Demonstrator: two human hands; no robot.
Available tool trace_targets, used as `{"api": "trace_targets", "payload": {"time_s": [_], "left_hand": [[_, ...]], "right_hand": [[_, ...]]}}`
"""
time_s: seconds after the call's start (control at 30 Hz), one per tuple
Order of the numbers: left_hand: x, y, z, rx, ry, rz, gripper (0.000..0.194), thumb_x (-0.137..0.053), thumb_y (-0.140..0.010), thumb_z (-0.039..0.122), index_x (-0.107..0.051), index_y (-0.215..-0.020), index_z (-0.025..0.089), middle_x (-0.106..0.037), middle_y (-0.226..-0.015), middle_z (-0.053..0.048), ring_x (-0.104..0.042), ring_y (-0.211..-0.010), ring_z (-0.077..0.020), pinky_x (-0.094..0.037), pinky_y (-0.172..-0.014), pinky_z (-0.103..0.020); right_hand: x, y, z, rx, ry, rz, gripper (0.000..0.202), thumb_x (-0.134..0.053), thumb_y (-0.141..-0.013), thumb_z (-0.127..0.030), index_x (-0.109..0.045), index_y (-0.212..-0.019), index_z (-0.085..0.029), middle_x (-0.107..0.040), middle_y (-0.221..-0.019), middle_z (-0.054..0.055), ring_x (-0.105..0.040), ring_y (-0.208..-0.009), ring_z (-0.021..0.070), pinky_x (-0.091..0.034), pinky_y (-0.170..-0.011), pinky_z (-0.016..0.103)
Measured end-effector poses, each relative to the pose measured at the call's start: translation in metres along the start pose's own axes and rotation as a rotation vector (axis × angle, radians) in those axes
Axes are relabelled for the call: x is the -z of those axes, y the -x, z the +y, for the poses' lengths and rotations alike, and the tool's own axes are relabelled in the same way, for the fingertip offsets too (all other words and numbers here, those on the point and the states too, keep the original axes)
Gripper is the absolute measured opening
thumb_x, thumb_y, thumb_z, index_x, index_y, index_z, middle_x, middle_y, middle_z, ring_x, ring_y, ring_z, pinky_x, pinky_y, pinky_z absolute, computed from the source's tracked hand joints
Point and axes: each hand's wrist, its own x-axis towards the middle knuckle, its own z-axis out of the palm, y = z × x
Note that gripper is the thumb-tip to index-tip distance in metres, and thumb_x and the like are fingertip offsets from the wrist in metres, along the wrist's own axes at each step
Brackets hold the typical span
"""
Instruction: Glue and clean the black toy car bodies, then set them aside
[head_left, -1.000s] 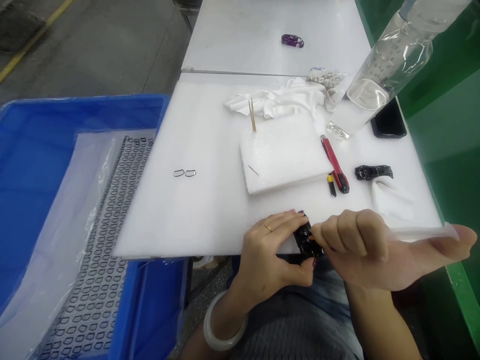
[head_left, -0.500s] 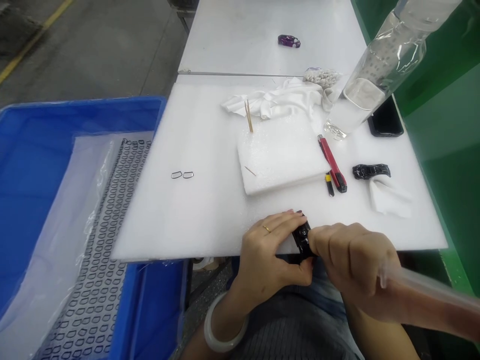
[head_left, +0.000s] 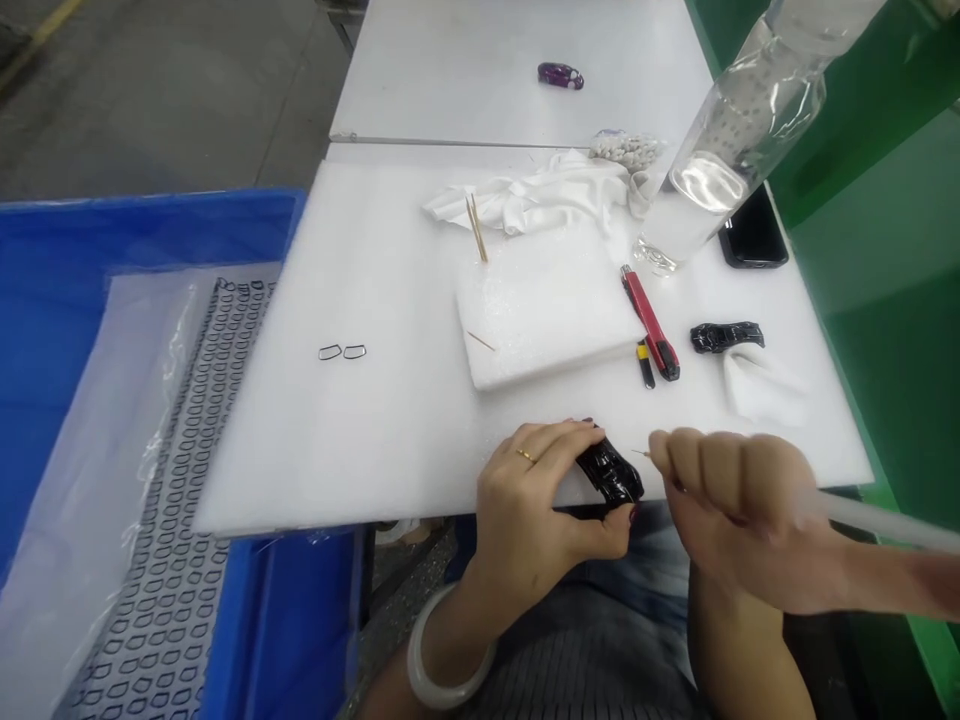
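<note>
- Here's the foam block [head_left: 547, 310], cloth [head_left: 517, 205] behind, toy car [head_left: 611, 472] on the near side!
- Cutter [head_left: 651, 325] just right, second car [head_left: 727, 337] farther right!
- Out left, the bin [head_left: 60, 250]!

The left hand [head_left: 525, 510] holds a black model car [head_left: 612, 472], the right hand [head_left: 742, 515] a thin-tipped tool [head_left: 646, 454].

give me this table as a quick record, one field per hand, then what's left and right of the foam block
left hand: holds a glossy black toy car
right hand: closed around a thin pointed tool, tip apart from the car
left of the white foam block: two small black-edged pieces
right of it: red-and-black cutter, second black toy car, white cloth
</note>
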Motion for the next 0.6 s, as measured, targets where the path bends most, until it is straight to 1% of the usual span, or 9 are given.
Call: {"api": "trace_targets", "payload": {"time_s": [0.07, 0.13, 0.17, 0.23, 0.3, 0.37, 0.47, 0.5, 0.6], "left_hand": [[-0.0013, 0.0000, 0.0003, 0.008, -0.007, 0.001, 0.041, -0.074, -0.071, 0.031, -0.067, -0.110, 0.017, -0.073, -0.107, -0.007, -0.069, -0.095, -0.0270, -0.060, -0.081, -0.044], [-0.0020, -0.0003, 0.0008, 0.014, -0.015, -0.009, 0.042, -0.077, -0.071, 0.030, -0.066, -0.109, 0.019, -0.073, -0.107, -0.006, -0.069, -0.094, -0.0271, -0.060, -0.081, -0.044], [-0.0021, -0.0005, 0.0011, 0.016, -0.018, -0.014, 0.042, -0.077, -0.070, 0.030, -0.066, -0.109, 0.019, -0.073, -0.107, -0.006, -0.069, -0.094, -0.0272, -0.060, -0.081, -0.044], [-0.0017, -0.0011, 0.0018, 0.010, -0.021, -0.019, 0.043, -0.078, -0.071, 0.031, -0.065, -0.110, 0.020, -0.073, -0.107, -0.006, -0.069, -0.095, -0.0275, -0.060, -0.081, -0.044], [-0.0009, -0.0017, 0.0022, 0.008, -0.016, -0.016, 0.042, -0.077, -0.072, 0.032, -0.065, -0.110, 0.021, -0.073, -0.107, -0.006, -0.069, -0.095, -0.0276, -0.059, -0.082, -0.044], [-0.0002, -0.0020, 0.0020, 0.009, -0.010, -0.013, 0.041, -0.077, -0.073, 0.033, -0.065, -0.110, 0.021, -0.073, -0.107, -0.006, -0.069, -0.096, -0.0272, -0.059, -0.082, -0.044], [0.0002, -0.0013, 0.0011, 0.012, -0.005, -0.015, 0.040, -0.076, -0.074, 0.033, -0.066, -0.110, 0.019, -0.073, -0.107, -0.007, -0.068, -0.097, -0.0266, -0.058, -0.083, -0.043], [0.0001, -0.0009, 0.0007, 0.011, -0.005, -0.014, 0.040, -0.076, -0.074, 0.033, -0.066, -0.110, 0.018, -0.073, -0.107, -0.007, -0.068, -0.097, -0.0265, -0.058, -0.083, -0.043], [-0.0006, 0.0004, -0.0003, 0.007, -0.005, -0.011, 0.043, -0.079, -0.072, 0.033, -0.066, -0.110, 0.017, -0.073, -0.108, -0.006, -0.068, -0.097, -0.0260, -0.058, -0.084, -0.042]], "right_hand": [[-0.0038, 0.0018, -0.0041, 0.068, -0.104, -0.067, 0.062, -0.069, -0.086, -0.048, -0.025, -0.051, -0.021, -0.009, -0.041, -0.007, -0.012, -0.041, 0.0116, -0.024, -0.048, 0.033], [-0.0058, 0.0034, -0.0048, 0.073, -0.182, -0.093, 0.061, -0.072, -0.084, -0.040, -0.024, -0.052, -0.020, -0.004, -0.041, -0.007, -0.008, -0.040, 0.0112, -0.024, -0.048, 0.033], [-0.0060, 0.0041, -0.0039, 0.063, -0.201, -0.088, 0.061, -0.072, -0.083, -0.040, -0.024, -0.052, -0.020, -0.003, -0.041, -0.007, -0.008, -0.041, 0.0113, -0.024, -0.048, 0.033], [-0.0051, 0.0055, -0.0010, 0.059, -0.202, -0.064, 0.062, -0.072, -0.082, -0.045, -0.025, -0.051, -0.020, -0.002, -0.041, -0.007, -0.008, -0.041, 0.0116, -0.023, -0.049, 0.033], [-0.0037, 0.0070, 0.0008, 0.055, -0.183, -0.065, 0.061, -0.066, -0.086, -0.051, -0.026, -0.051, -0.020, -0.003, -0.042, -0.007, -0.008, -0.042, 0.0120, -0.023, -0.050, 0.033], [-0.0031, 0.0079, 0.0004, 0.051, -0.195, -0.092, 0.059, -0.062, -0.090, -0.048, -0.026, -0.052, -0.020, -0.003, -0.043, -0.006, -0.009, -0.043, 0.0119, -0.022, -0.051, 0.034], [-0.0049, 0.0075, -0.0016, 0.037, -0.244, -0.119, 0.057, -0.065, -0.089, -0.039, -0.026, -0.053, -0.020, -0.004, -0.044, -0.007, -0.010, -0.042, 0.0112, -0.023, -0.050, 0.034], [-0.0058, 0.0070, -0.0018, 0.038, -0.249, -0.114, 0.057, -0.065, -0.089, -0.039, -0.026, -0.052, -0.020, -0.005, -0.043, -0.007, -0.011, -0.042, 0.0110, -0.024, -0.050, 0.034], [-0.0080, 0.0053, -0.0006, 0.062, -0.248, -0.106, 0.060, -0.059, -0.092, -0.049, -0.025, -0.051, -0.020, -0.006, -0.042, -0.007, -0.011, -0.040, 0.0106, -0.023, -0.049, 0.034]]}}
